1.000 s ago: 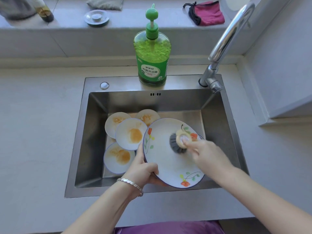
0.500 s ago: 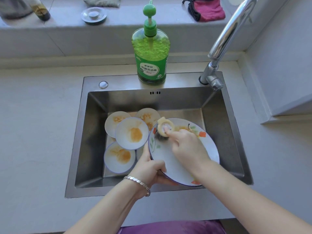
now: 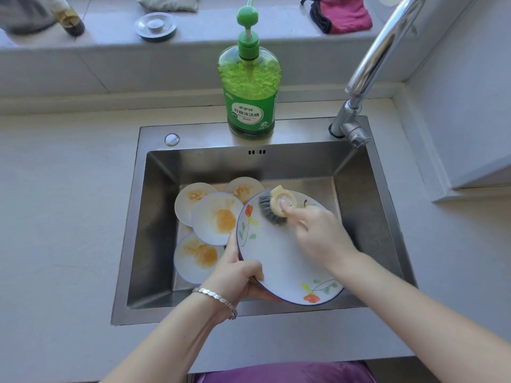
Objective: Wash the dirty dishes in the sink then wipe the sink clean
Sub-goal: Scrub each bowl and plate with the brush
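Large round plate (image 3: 279,261) was held tilted over the steel sink (image 3: 154,230), near edge low and toward the person, far edge raised. Face was white with a thin blue rim line; painted orange flowers with green stems sat at the upper left and lower right of the rim; the white centre showed no visible residue. Left hand (image 3: 237,275) gripped the plate's left edge, thumb on the face and fingers curled beneath; a silver bracelet (image 3: 218,297) sat on that wrist. Right hand (image 3: 320,236) held a small brush (image 3: 273,208) with a cream body and grey bristles, index fingertip pressed on its top, bristles touching the plate's upper left area. Four small plates lay overlapping on the sink floor to the left of the large one: back left plate (image 3: 190,200), back right plate (image 3: 243,189), middle plate (image 3: 215,217) and front plate (image 3: 196,258). Each was white and smeared with orange-yellow residue. A green soap bottle (image 3: 250,92) with a pump stood upright on the sink's back ledge; the faucet (image 3: 370,67) rose at the back right corner. A metal drain stopper (image 3: 156,26) and a pink cloth (image 3: 343,13) lay on the sill behind.
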